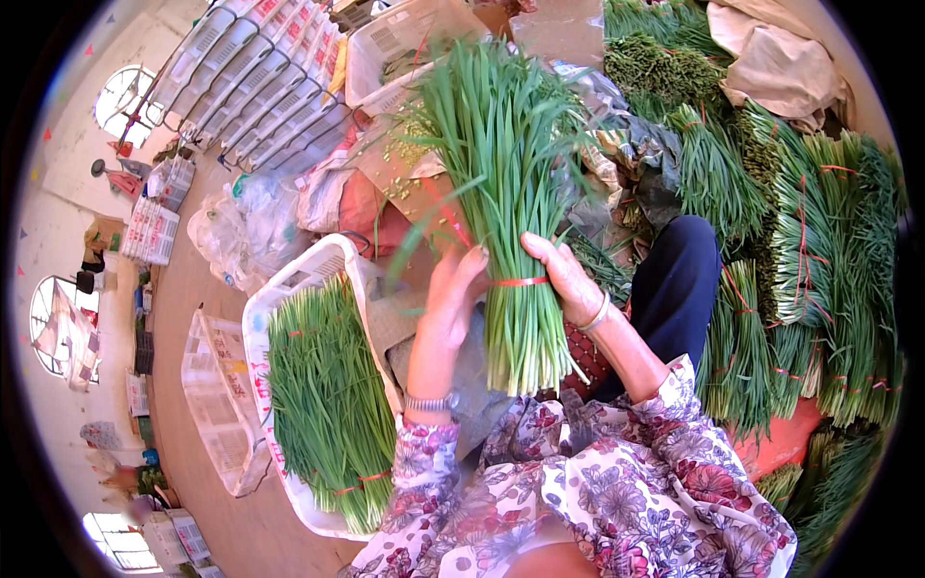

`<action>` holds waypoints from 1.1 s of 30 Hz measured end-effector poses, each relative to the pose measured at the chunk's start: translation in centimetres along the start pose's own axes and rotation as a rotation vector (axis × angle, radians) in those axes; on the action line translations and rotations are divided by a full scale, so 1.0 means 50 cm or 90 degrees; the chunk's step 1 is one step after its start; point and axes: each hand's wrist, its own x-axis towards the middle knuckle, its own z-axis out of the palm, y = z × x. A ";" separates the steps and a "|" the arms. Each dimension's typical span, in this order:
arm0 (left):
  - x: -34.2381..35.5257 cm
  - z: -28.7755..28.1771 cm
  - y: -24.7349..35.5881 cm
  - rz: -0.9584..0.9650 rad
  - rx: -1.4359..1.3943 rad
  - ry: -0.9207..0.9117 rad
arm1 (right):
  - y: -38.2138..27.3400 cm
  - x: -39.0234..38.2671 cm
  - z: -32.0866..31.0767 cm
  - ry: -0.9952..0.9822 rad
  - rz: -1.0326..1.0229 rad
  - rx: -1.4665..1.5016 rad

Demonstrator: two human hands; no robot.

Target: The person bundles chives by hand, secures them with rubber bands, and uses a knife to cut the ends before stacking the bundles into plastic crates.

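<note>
A thick bunch of green chives (511, 193) stands tilted in front of me, leaves up and pale stem ends toward my lap. A red tie (520, 282) goes round its stems. From the right, my right hand (573, 279) grips the bunch, thumb across the front and fingers hidden behind it. My left hand (453, 294) is closed at the bunch's left side, slightly blurred. A narrow red strip (451, 214) runs up from its thumb tip, apparently pinched there; its other fingers are mostly hidden.
At my left a white plastic crate (255, 352) holds tied chives; an empty-looking crate (222, 400) lies beyond it. Stacked crates (255, 87) and clear plastic bags (251, 226) are farther off. Many tied bundles (805, 241) are piled at my right, near my bent knee (679, 289).
</note>
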 end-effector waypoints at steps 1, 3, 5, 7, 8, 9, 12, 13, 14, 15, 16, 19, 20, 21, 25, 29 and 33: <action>0.012 0.010 -0.011 -0.002 -0.035 -0.005 | 0.013 -0.002 0.009 0.009 0.028 0.064; 0.030 0.021 -0.018 0.002 -0.151 -0.018 | 0.040 -0.001 0.021 0.015 -0.029 0.031; 0.032 0.010 -0.027 -0.019 -0.164 0.022 | 0.034 0.005 0.023 0.025 -0.064 -0.029; 0.021 0.003 -0.031 0.008 -0.170 0.050 | -0.003 0.010 0.055 0.030 -0.127 -0.046; 0.018 0.007 -0.035 0.033 -0.139 0.063 | -0.017 0.015 0.065 0.033 -0.158 -0.057; 0.017 0.015 -0.039 0.057 -0.107 0.074 | -0.021 0.036 0.057 0.046 -0.131 -0.063; 0.020 0.021 -0.039 0.087 -0.100 0.117 | -0.052 0.070 0.061 0.148 -0.244 -0.314; 0.024 0.022 -0.034 0.089 -0.130 0.133 | -0.045 0.078 0.058 0.152 -0.220 -0.227; 0.026 0.024 -0.032 0.091 -0.160 0.149 | -0.034 0.087 0.055 0.155 -0.195 -0.139; 0.026 0.025 -0.030 0.093 -0.162 0.156 | -0.027 0.093 0.050 0.158 -0.170 -0.052; 0.027 0.025 -0.025 0.082 -0.168 0.152 | -0.025 0.094 0.041 0.144 -0.144 -0.005; 0.022 0.012 -0.017 0.052 -0.151 0.159 | -0.020 0.082 0.041 0.100 -0.069 0.151; 0.022 0.013 -0.012 0.032 -0.137 0.148 | -0.018 0.079 0.041 0.105 -0.061 0.165; 0.023 0.016 -0.002 0.012 -0.123 0.136 | -0.017 0.078 0.039 0.110 -0.054 0.179; 0.033 -0.001 0.046 -0.040 -0.092 0.017 | -0.021 0.095 0.023 0.096 -0.024 0.314; -0.001 -0.086 0.093 -0.018 -0.016 -0.007 | -0.064 0.112 0.022 0.076 -0.036 0.543; -0.060 -0.228 -0.084 0.237 0.216 0.034 | -0.086 0.112 0.093 0.084 -0.103 0.684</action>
